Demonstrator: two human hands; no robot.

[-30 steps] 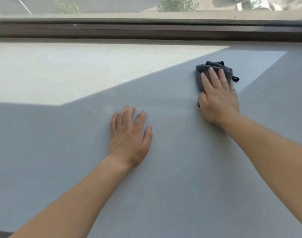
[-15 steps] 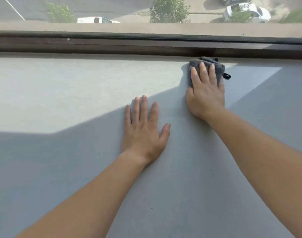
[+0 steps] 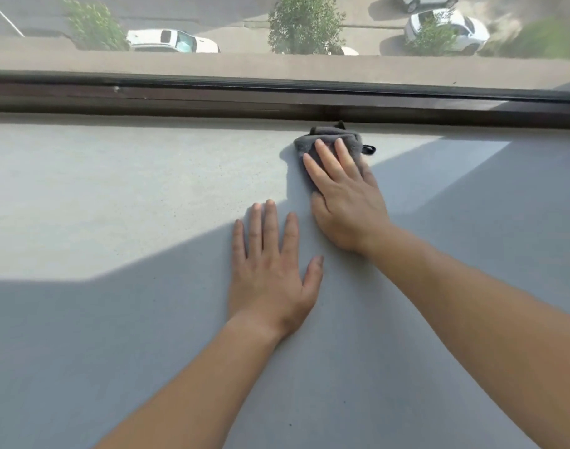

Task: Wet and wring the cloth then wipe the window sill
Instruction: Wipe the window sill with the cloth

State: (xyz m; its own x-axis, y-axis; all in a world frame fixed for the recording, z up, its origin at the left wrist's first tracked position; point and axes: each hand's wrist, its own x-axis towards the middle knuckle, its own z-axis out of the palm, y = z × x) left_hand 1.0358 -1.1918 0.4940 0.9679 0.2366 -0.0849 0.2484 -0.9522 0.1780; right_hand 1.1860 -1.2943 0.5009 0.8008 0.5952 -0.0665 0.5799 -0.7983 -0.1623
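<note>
A folded grey cloth (image 3: 325,140) with a small black loop lies on the wide grey window sill (image 3: 115,196), right against the dark window frame. My right hand (image 3: 345,196) presses flat on the cloth, fingers stretched over it, and its palm hides the near part. My left hand (image 3: 270,267) rests palm down on the bare sill just left of and nearer than the right hand, fingers spread, holding nothing.
The dark window frame (image 3: 212,98) runs across the far edge of the sill. Through the glass, a street with parked cars and trees lies below. Sunlight covers the far left of the sill; the near part is in shadow.
My right hand has pushed the cloth away from me, up to the window frame. My left hand has shifted forward and right on the sill. The view has tilted toward the window.
</note>
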